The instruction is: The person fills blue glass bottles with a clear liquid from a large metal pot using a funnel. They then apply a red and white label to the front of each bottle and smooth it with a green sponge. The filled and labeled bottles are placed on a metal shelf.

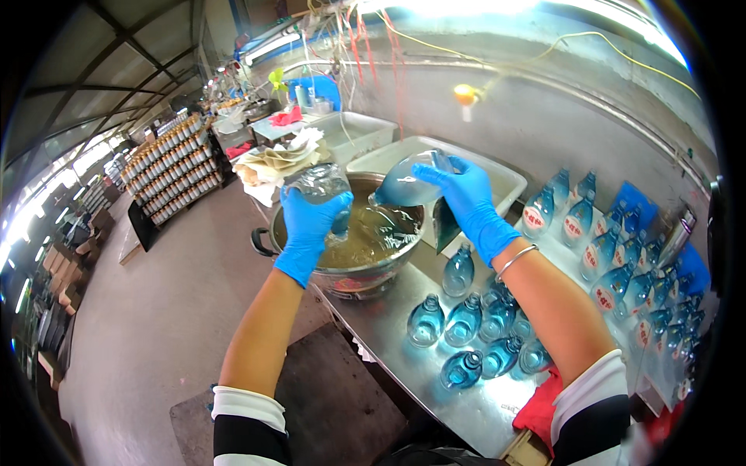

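Note:
My left hand [309, 227], in a blue glove, grips a clear glass bottle [320, 184] held above a large metal pot [264, 239] of yellowish liquid. My right hand [465, 198], also gloved in blue, holds a pale blue glass bottle [402, 186] tipped on its side over the pot, its mouth pointing toward the liquid. Both hands hover over the pot's far half. Several empty blue bottles [466, 320] stand on the steel table [388, 334] just below my right forearm.
Labelled blue bottles [602, 256] lie in rows at the right. White plastic tubs [505, 182] sit behind the pot, with a heap of cloths [272, 163] on the left. A rack of stacked bottles [167, 167] stands on the floor far left. A red rag [540, 408] lies at the table's near edge.

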Demonstrator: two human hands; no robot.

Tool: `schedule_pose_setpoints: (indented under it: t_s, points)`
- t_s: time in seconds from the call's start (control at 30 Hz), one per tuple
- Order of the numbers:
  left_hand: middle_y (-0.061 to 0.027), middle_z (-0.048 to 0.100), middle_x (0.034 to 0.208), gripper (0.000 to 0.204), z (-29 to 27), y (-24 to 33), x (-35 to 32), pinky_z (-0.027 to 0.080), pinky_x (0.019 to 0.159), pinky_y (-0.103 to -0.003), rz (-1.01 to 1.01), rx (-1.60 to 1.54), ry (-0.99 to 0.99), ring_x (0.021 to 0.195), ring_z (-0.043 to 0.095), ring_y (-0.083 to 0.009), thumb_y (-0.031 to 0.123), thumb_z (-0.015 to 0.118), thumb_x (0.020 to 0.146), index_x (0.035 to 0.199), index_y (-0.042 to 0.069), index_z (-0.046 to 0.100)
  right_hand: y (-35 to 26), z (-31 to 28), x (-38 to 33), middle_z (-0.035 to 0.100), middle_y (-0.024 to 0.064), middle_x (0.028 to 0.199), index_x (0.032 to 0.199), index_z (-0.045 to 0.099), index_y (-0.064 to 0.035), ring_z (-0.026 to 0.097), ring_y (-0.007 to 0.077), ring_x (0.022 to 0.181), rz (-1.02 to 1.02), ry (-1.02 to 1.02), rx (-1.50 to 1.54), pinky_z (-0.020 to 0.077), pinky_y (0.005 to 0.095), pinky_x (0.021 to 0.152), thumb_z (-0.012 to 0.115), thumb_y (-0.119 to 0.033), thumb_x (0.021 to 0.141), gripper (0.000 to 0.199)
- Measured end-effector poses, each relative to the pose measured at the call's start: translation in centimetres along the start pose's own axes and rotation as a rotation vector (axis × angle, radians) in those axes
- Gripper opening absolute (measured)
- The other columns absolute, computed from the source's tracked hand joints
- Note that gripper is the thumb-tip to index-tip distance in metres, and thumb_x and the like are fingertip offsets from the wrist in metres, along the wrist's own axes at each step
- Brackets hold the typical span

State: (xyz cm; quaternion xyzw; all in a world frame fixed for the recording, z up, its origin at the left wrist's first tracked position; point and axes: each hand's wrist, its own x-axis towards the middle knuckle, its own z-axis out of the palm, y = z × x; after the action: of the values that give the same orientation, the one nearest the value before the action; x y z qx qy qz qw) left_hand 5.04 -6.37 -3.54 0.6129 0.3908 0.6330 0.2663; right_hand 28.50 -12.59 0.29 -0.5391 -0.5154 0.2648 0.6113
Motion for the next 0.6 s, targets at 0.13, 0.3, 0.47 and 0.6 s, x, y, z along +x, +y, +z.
schedule_pose_setpoints:
  t_s: [0.13,0.3,0.47,0.6]
  points:
    - [-0.0082,0.065,0.093,0.044,-0.3,-0.3,0.8,0.052,0.071,-0.030,0.029,-0.088,-0.098,0.077,0.063,-0.0170,0.010,0.078,0.066,0.104,-0.001,0.059,-0.9,-4.6,-3.2,0.062,0.0065,0.083,0.102,0.065,-0.0062,0.055,0.0120,0.066,0.326,-0.006,0.507,0.0448,0.0262,0.061,0.073,-0.039,0.073,0.044]
    - [-0.0081,0.066,0.090,0.042,0.5,-1.0,0.6,0.052,0.069,-0.030,-0.018,-0.112,-0.116,0.076,0.063,-0.0158,0.013,0.079,0.064,0.100,-0.001,0.063,-0.4,-10.8,-7.8,0.060,0.0146,0.081,0.114,0.052,-0.0079,0.055,0.0153,0.056,0.481,-0.147,0.978,0.0400,0.0228,0.039,0.060,-0.054,0.080,0.057]
    - [-0.0084,0.067,0.090,0.042,-1.0,-3.4,2.5,0.051,0.071,-0.029,0.031,0.036,-0.032,0.075,0.063,-0.0157,0.014,0.079,0.065,0.101,-0.002,0.063,-1.8,-14.7,-15.0,0.062,0.0191,0.092,0.122,0.047,-0.0053,0.058,0.0172,0.059,0.430,-0.191,1.033,0.0444,0.0253,0.038,0.042,-0.058,0.089,0.063]
    - [-0.0073,0.066,0.089,0.039,-0.5,-1.8,2.5,0.051,0.070,-0.028,-0.063,-0.181,-0.086,0.074,0.063,-0.0156,0.012,0.078,0.067,0.100,-0.002,0.062,-0.3,-17.5,-23.6,0.060,0.0198,0.100,0.129,0.041,-0.0076,0.057,0.0180,0.060,0.476,0.021,0.794,0.0439,0.0266,0.041,0.044,-0.055,0.087,0.063]
